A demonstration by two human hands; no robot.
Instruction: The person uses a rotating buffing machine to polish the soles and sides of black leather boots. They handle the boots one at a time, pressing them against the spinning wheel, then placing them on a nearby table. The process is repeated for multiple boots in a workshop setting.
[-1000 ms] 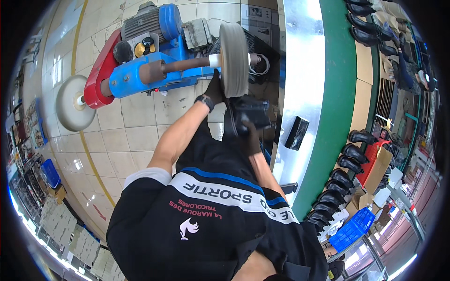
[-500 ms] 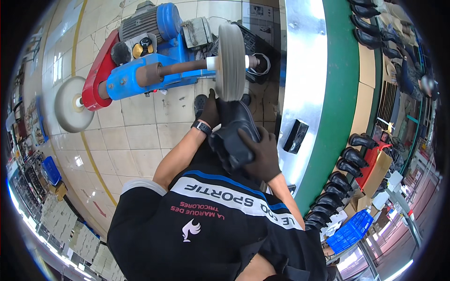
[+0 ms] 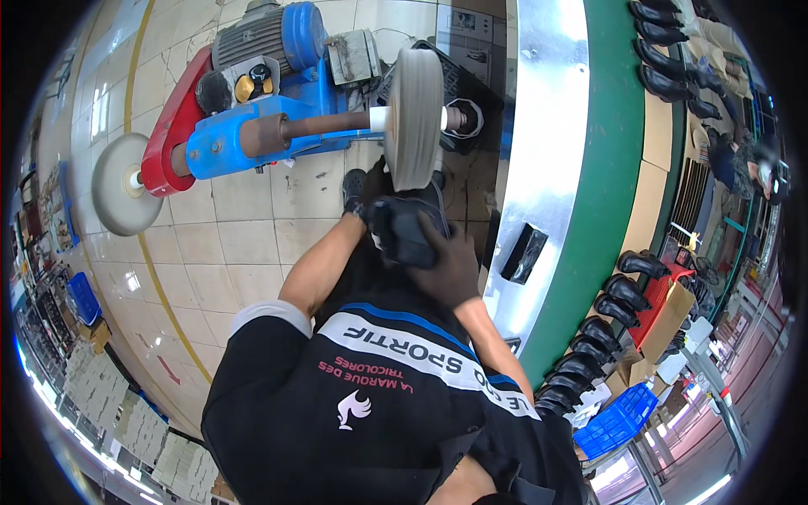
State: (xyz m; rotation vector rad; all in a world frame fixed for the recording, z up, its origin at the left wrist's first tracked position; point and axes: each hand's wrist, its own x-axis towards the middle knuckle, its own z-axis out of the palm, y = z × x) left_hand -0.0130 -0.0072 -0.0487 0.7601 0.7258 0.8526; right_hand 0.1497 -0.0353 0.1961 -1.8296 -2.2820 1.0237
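Observation:
A black leather boot (image 3: 411,238) is held under the buffing wheel (image 3: 413,126), whose lower rim meets or nearly meets the boot's far part; the exact contact is hidden. My right hand (image 3: 450,268), in a dark glove, grips the boot's near right side with the fingers spread over the leather. At its far left side is my left hand (image 3: 374,187), gloved too and closed on the boot, partly covered by it. The wheel's face is streaked, and it sits on a shaft (image 3: 328,123) coming from the blue machine (image 3: 220,145).
A second pale wheel (image 3: 118,185) is at the machine's left end, beside a red belt guard (image 3: 172,126). To my right runs a metal-edged bench (image 3: 547,126) with a green top and a black block (image 3: 526,252). Several black boots (image 3: 593,337) line its far side, near a blue crate (image 3: 619,421).
The boot has turned and tilted under the wheel, its near end swinging up and to the left. My right hand has moved left with it, and my left hand slightly away from me.

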